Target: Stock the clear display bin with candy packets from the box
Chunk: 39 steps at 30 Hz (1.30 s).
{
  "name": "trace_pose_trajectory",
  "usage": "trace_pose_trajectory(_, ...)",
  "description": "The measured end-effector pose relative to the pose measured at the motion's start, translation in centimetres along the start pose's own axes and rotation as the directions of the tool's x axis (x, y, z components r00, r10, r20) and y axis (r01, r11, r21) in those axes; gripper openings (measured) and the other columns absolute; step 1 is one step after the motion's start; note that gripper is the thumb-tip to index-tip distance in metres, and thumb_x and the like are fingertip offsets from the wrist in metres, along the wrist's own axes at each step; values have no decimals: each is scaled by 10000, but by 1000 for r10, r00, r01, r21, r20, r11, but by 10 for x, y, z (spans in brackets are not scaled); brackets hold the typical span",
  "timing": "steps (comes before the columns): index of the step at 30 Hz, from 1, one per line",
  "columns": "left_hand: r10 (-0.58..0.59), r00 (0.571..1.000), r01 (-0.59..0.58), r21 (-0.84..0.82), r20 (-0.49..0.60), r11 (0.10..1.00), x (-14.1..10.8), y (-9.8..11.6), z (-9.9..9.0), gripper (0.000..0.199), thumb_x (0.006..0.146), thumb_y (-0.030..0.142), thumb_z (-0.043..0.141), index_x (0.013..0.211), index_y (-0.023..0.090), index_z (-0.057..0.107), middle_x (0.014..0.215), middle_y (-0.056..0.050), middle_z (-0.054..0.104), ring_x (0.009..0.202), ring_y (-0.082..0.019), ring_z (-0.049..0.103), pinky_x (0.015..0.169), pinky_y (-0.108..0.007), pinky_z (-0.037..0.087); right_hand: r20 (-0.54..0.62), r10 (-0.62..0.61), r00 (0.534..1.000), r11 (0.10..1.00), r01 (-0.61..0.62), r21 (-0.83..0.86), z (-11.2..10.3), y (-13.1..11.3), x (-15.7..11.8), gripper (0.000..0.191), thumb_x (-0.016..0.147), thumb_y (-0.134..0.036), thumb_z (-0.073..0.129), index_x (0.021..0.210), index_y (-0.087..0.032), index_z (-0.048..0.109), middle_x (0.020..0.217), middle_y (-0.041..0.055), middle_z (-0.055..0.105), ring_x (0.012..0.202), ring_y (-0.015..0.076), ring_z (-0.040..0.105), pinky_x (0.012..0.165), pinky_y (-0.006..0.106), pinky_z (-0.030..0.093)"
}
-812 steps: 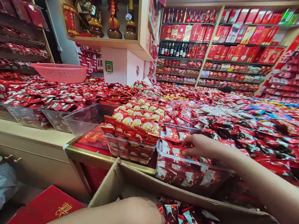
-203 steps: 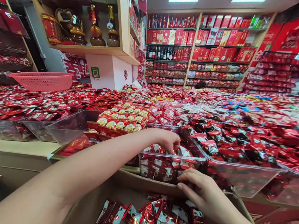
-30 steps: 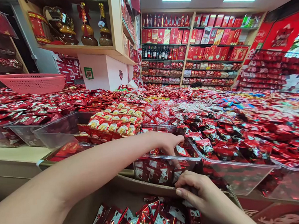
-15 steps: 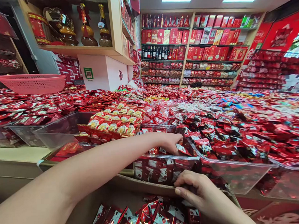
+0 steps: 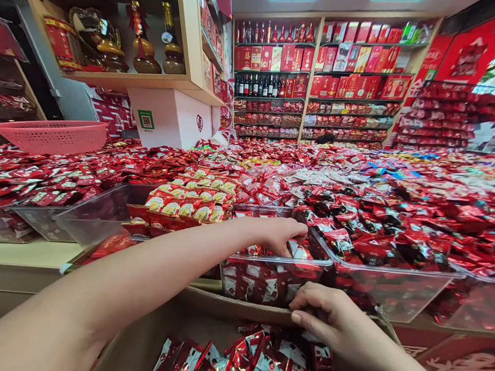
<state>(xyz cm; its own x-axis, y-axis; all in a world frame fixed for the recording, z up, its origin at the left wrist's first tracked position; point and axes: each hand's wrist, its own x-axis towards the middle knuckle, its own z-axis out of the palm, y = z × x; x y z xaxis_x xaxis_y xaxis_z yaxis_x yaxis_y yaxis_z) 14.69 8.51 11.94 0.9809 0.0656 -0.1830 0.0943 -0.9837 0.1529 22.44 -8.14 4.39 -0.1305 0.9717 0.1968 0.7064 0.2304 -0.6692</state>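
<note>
My left hand point(image 5: 285, 235) reaches across into a clear plastic bin point(image 5: 278, 259), its thumb and fingers bent around a red-and-white candy packet point(image 5: 299, 251). More packets of the same look show through the bin's front wall. Nearer to me, my right hand point(image 5: 330, 312) grips the top edge of an open cardboard box point(image 5: 222, 307), thumb on the inner side. Loose red-and-white candy packets point(image 5: 238, 361) lie in the bottom of that box. The tips of my left fingers are partly hidden.
Gold-and-red packets point(image 5: 193, 203) fill a bin to the left. Bins heaped with red packets point(image 5: 382, 238) spread to the right. A pink basket point(image 5: 51, 137) rests on the heap at far left. Shelves of bottles and red boxes point(image 5: 285, 60) stand behind; a wooden cabinet point(image 5: 125, 75) juts out above.
My left hand has shifted slightly to the right inside the bin, and the packet at its fingers has turned, showing more red. The right hand keeps its hold on the box edge.
</note>
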Motion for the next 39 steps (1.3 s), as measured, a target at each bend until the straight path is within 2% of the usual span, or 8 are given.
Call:
trace_pose_trajectory(3, -11, 1000, 12, 35, -16, 999, 1, 2, 2, 412, 582, 274, 645, 936, 155, 471, 980, -77, 495, 853, -206, 479, 697, -284, 398, 4, 6, 1000, 1000, -6, 5, 0, 1, 1, 111, 796, -200, 499, 758, -168, 597, 745, 17, 612, 694, 130, 548, 629, 223, 418)
trace_pose_trajectory(9, 34, 999, -34, 49, 10, 998, -5, -1, 3, 699, 488, 423, 690, 1080, 181, 409, 1040, -76, 470, 930, -240, 465, 754, -318, 398, 21, 22, 1000, 1000, -22, 7, 1, 1, 1, 112, 798, -212, 500, 753, -163, 591, 752, 16, 606, 700, 127, 544, 640, 223, 419)
trace_pose_trajectory(15, 42, 998, -33, 144, -56, 989, 5, 2, 13, 518, 626, 319, 607, 1089, 172, 428, 1049, -94, 491, 929, -229, 481, 767, -316, 401, 23, 23, 999, 1000, -23, 0, 0, 0, 0, 119, 800, -217, 496, 762, -158, 592, 757, 21, 605, 706, 132, 546, 645, 228, 420)
trace_pose_trajectory(21, -36, 997, 48, 195, -62, 980, 11, 2, 6, 471, 612, 246, 598, 1048, 126, 463, 1013, -130, 500, 907, -253, 477, 762, -354, 406, 25, 13, 1000, 1000, -13, -4, 0, 0, 0, 120, 801, -204, 492, 760, -153, 592, 740, 21, 600, 687, 127, 540, 626, 222, 416)
trace_pose_trajectory(27, -7, 999, 8, 37, -38, 999, -4, -1, -5, 670, 559, 413, 649, 1151, 178, 442, 1128, -80, 456, 1014, -227, 443, 838, -319, 390, 14, -2, 1000, 1000, 2, 11, -1, 1, 0, 113, 796, -201, 505, 742, -154, 592, 728, 15, 601, 687, 121, 537, 626, 215, 409)
trace_pose_trajectory(30, 15, 999, -16, -23, -37, 1000, -7, -1, -3, 638, 558, 411, 663, 1138, 209, 490, 1151, -59, 458, 1028, -213, 452, 849, -298, 387, 14, -5, 1000, 1000, 5, 17, -1, 2, 0, 111, 795, -199, 506, 741, -156, 593, 728, 13, 601, 683, 118, 538, 619, 211, 408)
trace_pose_trajectory(34, 62, 994, -62, 8, -93, 998, -1, -3, 4, 465, 629, 300, 641, 1082, 220, 571, 1078, -55, 532, 965, -189, 507, 802, -258, 402, 18, -4, 1000, 1000, 4, 21, -1, 1, 0, 113, 797, -200, 501, 747, -156, 592, 734, 15, 601, 683, 118, 540, 619, 211, 408)
trace_pose_trajectory(39, -6, 973, 5, -3, -232, 1000, 9, -9, 1, 294, 729, 254, 568, 1015, 208, 620, 946, -40, 630, 853, -158, 563, 748, -230, 406, 16, 15, 1000, 1000, -16, 12, 0, 1, 0, 113, 795, -201, 503, 745, -155, 595, 729, 17, 596, 677, 122, 537, 617, 217, 407)
